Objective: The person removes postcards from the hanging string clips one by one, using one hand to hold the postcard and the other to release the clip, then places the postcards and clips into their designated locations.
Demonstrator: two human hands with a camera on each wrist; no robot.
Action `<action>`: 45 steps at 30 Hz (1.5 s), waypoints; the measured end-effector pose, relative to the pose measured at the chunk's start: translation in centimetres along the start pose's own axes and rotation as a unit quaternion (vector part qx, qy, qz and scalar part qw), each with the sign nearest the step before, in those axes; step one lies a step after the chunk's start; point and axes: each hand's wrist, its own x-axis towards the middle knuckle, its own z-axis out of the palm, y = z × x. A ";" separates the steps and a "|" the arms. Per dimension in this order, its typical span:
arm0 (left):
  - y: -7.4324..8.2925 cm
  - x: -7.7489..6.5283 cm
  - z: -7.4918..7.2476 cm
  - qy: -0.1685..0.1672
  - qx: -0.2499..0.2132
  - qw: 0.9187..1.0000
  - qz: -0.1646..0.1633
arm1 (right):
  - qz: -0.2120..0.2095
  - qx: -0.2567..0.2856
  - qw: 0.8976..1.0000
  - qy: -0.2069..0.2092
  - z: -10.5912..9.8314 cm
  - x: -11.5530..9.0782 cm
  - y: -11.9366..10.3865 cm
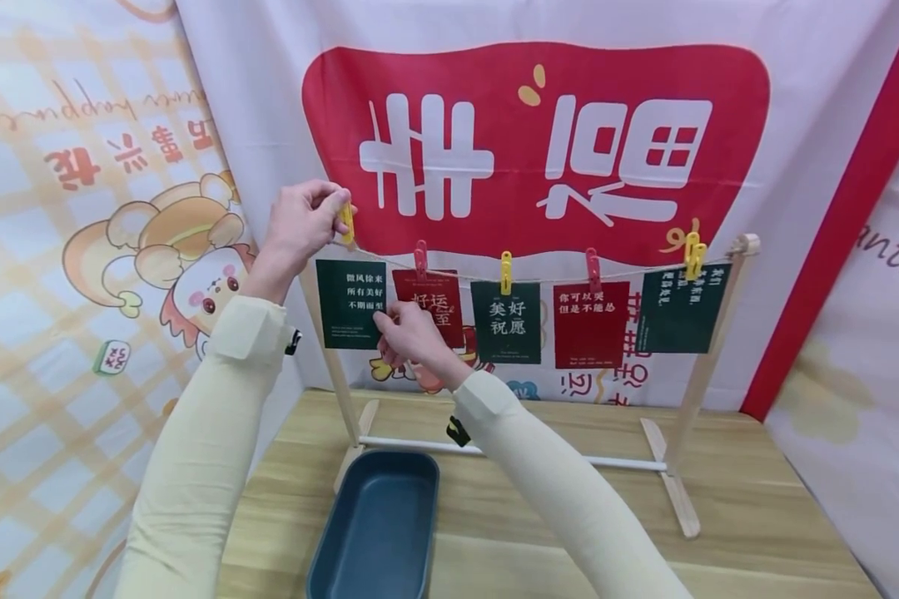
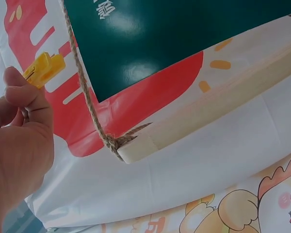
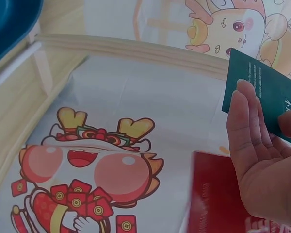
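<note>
My left hand (image 1: 307,218) pinches a yellow clothespin (image 1: 347,225) at the left end of a twine line (image 1: 449,273). In the left wrist view the clothespin (image 2: 44,69) is beside the twine (image 2: 85,92), apart from the green card (image 2: 136,43). Along its right edge, my right hand (image 1: 419,337) holds this green card with white writing (image 1: 348,304), thumb and fingers at the edge. The right wrist view shows the hand (image 3: 264,165) with the thumb over the card (image 3: 237,73). The card's upper edge lies close to the twine.
Red card (image 1: 449,287), green card (image 1: 505,329), red card (image 1: 592,333) and green card (image 1: 682,312) hang from clothespins. A wooden stand (image 1: 700,391) carries the line above the table (image 1: 539,532). A dark blue tray (image 1: 378,524) sits at the front left. Printed cloths hang behind.
</note>
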 end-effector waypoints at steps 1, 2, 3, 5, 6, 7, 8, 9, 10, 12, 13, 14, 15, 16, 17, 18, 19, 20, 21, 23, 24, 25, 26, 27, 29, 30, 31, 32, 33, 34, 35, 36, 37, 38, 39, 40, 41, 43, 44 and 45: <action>0.0 0.0 -0.1 0.004 -0.004 1.000 0.004 | 0.002 0.003 1.000 -0.002 0.1 0.0 0.0; -0.1 0.0 -0.2 0.008 -0.008 1.000 0.006 | 0.003 0.004 1.000 -0.004 0.1 -0.1 0.0; -0.1 0.0 -0.3 0.011 -0.012 1.000 0.009 | 0.006 0.007 1.000 -0.006 0.2 -0.1 0.1; -0.1 -0.1 -0.5 0.016 -0.019 1.000 0.014 | 0.010 0.013 1.000 -0.010 0.3 -0.2 0.2; -0.1 -0.1 -0.6 0.018 -0.022 0.999 0.016 | 0.011 0.016 1.000 -0.011 0.3 -0.2 0.3; -0.1 -0.1 -0.7 0.019 -0.025 0.999 0.018 | 0.011 0.019 1.000 -0.011 0.4 -0.3 0.3; 0.0 -0.2 -0.8 0.019 -0.027 0.999 0.017 | 0.011 0.020 1.000 -0.010 0.4 -0.3 0.4; 0.0 -0.2 -0.9 0.017 -0.029 0.999 0.018 | 0.010 0.022 1.000 -0.009 0.4 -0.4 0.5; 0.1 -0.3 -1.0 0.015 -0.029 0.999 0.019 | 0.008 0.021 1.000 -0.008 0.4 -0.6 0.5; 0.1 -0.5 -1.1 0.014 -0.030 0.999 0.023 | 0.001 0.018 1.000 -0.009 0.3 -0.9 0.7; 0.1 -0.6 -1.1 0.015 -0.032 0.999 0.026 | -0.003 0.015 1.000 -0.011 0.3 -1.1 0.9; 0.2 -0.6 -1.2 0.016 -0.033 0.999 0.029 | -0.007 0.011 1.000 -0.013 0.3 -1.3 1.0; 0.2 -0.7 -1.2 0.018 -0.034 0.999 0.033 | -0.010 0.008 1.000 -0.015 0.4 -1.4 1.2; 0.2 -0.8 -1.3 0.020 -0.036 0.999 0.036 | -0.012 0.004 1.000 -0.017 0.4 -1.6 1.4; 0.2 -0.9 -1.4 0.022 -0.037 0.998 0.037 | -0.013 0.003 1.000 -0.018 0.4 -1.8 1.6; 0.2 -0.9 -1.4 0.024 -0.036 0.998 0.037 | -0.014 0.001 1.000 -0.018 0.4 -2.0 1.8; 0.3 -1.1 -1.5 0.025 -0.034 0.998 0.035 | -0.015 0.002 1.000 -0.017 0.5 -2.1 1.9; 0.3 -1.2 -1.6 0.026 -0.029 0.999 0.034 | -0.014 0.002 1.000 -0.015 0.4 -2.3 2.0; 0.3 -1.3 -1.7 0.027 -0.025 0.999 0.034 | -0.014 0.003 1.000 -0.013 0.4 -2.5 2.1; 0.2 -1.6 -1.8 0.029 -0.017 0.999 0.033 | -0.014 0.007 1.000 -0.013 0.2 -3.0 2.3; 0.2 -1.7 -1.9 0.029 -0.017 0.999 0.033 | -0.014 0.009 1.000 -0.014 0.2 -3.3 2.4; 0.1 -1.9 -1.9 0.029 -0.018 0.999 0.034 | -0.015 0.014 1.000 -0.015 0.0 -3.6 2.5; 0.0 -2.0 -2.0 0.029 -0.021 0.999 0.035 | -0.014 0.016 1.000 -0.017 0.0 -3.9 2.6; -0.1 -2.2 -2.1 0.026 -0.025 0.999 0.036 | -0.014 0.019 1.000 -0.019 -0.1 -4.2 2.8; -0.3 -2.4 -2.2 0.017 -0.034 0.999 0.037 | -0.011 0.027 0.999 -0.023 -0.3 -4.7 3.1; -0.3 -2.5 -2.3 0.011 -0.036 0.999 0.038 | -0.010 0.028 0.999 -0.022 -0.4 -5.0 3.2; -0.4 -2.7 -2.4 0.004 -0.035 0.999 0.040 | -0.010 0.029 0.999 -0.023 -0.4 -5.2 3.4; -0.4 -2.8 -2.5 -0.004 -0.035 0.999 0.042 | -0.008 0.029 0.999 -0.023 -0.5 -5.4 3.5; -0.5 -3.0 -2.6 -0.013 -0.034 0.998 0.044 | -0.008 0.028 0.999 -0.022 -0.6 -5.7 3.6; -0.5 -3.2 -2.7 -0.022 -0.032 0.998 0.046 | -0.007 0.029 0.999 -0.022 -0.7 -5.9 3.8; -0.6 -3.3 -2.8 -0.030 -0.032 0.998 0.048 | -0.005 0.029 0.999 -0.021 -0.9 -6.2 4.0; -0.6 -3.5 -2.9 -0.037 -0.032 0.997 0.052 | -0.003 0.029 0.999 -0.020 -1.1 -6.4 4.2; -0.6 -3.7 -2.9 -0.044 -0.031 0.997 0.057 | -0.002 0.033 0.999 -0.020 -1.2 -6.7 4.5; -0.7 -3.9 -3.0 -0.050 -0.030 0.996 0.061 | -0.001 0.036 0.999 -0.020 -1.4 -7.0 4.8; -0.8 -4.0 -3.0 -0.054 -0.028 0.996 0.064 | -0.001 0.041 0.999 -0.021 -1.6 -7.2 5.1; -0.9 -4.2 -3.1 -0.057 -0.026 0.996 0.068 | -0.002 0.044 0.999 -0.022 -1.7 -7.4 5.5; -1.0 -4.4 -3.1 -0.062 -0.024 0.995 0.068 | -0.002 0.050 0.998 -0.024 -1.8 -7.7 5.8; -1.3 -4.9 -3.2 -0.070 -0.015 0.995 0.070 | -0.004 0.061 0.998 -0.032 -1.8 -8.3 6.5; -1.5 -5.1 -3.3 -0.072 -0.011 0.995 0.067 | -0.003 0.065 0.997 -0.036 -1.7 -8.5 6.9; -1.7 -5.4 -3.3 -0.076 -0.006 0.995 0.063 | -0.002 0.067 0.997 -0.041 -1.6 -8.9 7.2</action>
